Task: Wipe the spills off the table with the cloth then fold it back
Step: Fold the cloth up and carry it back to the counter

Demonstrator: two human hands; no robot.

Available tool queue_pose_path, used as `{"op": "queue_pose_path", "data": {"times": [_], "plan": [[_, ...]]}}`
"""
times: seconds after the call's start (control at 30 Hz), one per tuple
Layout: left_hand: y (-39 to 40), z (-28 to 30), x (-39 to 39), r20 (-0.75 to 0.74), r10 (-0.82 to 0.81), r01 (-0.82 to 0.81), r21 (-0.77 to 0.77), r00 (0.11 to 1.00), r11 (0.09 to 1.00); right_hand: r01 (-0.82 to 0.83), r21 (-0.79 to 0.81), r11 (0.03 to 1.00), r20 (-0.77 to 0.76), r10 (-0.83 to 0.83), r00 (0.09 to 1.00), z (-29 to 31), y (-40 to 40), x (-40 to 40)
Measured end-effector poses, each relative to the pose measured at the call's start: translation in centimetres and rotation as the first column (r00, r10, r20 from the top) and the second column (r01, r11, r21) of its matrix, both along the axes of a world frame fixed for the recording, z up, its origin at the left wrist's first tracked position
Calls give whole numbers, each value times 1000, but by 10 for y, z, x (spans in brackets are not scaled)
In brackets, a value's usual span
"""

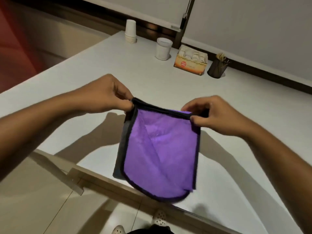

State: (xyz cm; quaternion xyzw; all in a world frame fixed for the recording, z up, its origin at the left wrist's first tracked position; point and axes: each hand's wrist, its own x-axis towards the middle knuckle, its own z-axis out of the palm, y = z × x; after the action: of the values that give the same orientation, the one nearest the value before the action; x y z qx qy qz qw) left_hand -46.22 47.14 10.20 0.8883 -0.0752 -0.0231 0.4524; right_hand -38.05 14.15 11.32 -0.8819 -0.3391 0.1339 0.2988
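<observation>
A purple cloth (160,152) with a black edge and a grey back hangs in the air above the near edge of the white table (94,68). It is doubled over, with a grey layer showing along its left side. My left hand (108,93) pinches its top left corner. My right hand (214,114) pinches its top right corner. The cloth's lower end hangs free past the table edge. I see no spill on the table surface.
At the table's far side stand a stack of paper cups (130,32), a white tub (163,48), an orange box of sachets (191,60) and a dark mesh holder with sticks (217,66). Tiled floor and my shoes (159,217) lie below.
</observation>
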Motion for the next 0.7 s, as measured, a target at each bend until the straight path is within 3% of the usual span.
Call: {"op": "queue_pose_path", "data": {"times": [0.07, 0.13, 0.2, 0.27, 0.33, 0.4, 0.47, 0.53, 0.6, 0.7], "plan": [[0, -20, 10, -106, 42, -37, 47, 994, 998, 27, -95, 995, 38, -23, 999, -26, 10, 8], [-3, -33, 19, -168, 86, -73, 79, 982, 994, 110, -134, 985, 292, -67, 954, -44, 21, 1], [-2, -43, 28, -208, 126, -112, 76, 970, 991, 62, 47, 997, 450, -76, 890, -57, 37, -28], [1, -51, 34, -227, 126, -111, 76, 966, 991, -175, 77, 982, 422, 127, 898, -66, 54, -69], [4, -57, 37, -230, 126, -113, 71, 965, 991, -340, -117, 933, 330, 359, 873, -75, 64, -99], [7, -61, 39, -233, 109, -96, 66, 966, 993, -368, -323, 872, 283, 460, 841, -82, 70, -107], [12, -66, 42, -226, 87, -75, 62, 970, 995, -350, -409, 843, 278, 480, 832, -82, 75, -103], [16, -71, 44, -210, 79, -70, 48, 975, 996, -376, -330, 866, 310, 476, 823, -84, 75, -103], [18, -74, 43, -203, 67, -62, 30, 977, 998, -363, -123, 924, 255, 383, 888, -85, 70, -106], [18, -75, 41, -209, 58, -60, -3, 976, 998, 22, 180, 983, -19, -19, 1000, -79, 58, -91]]}}
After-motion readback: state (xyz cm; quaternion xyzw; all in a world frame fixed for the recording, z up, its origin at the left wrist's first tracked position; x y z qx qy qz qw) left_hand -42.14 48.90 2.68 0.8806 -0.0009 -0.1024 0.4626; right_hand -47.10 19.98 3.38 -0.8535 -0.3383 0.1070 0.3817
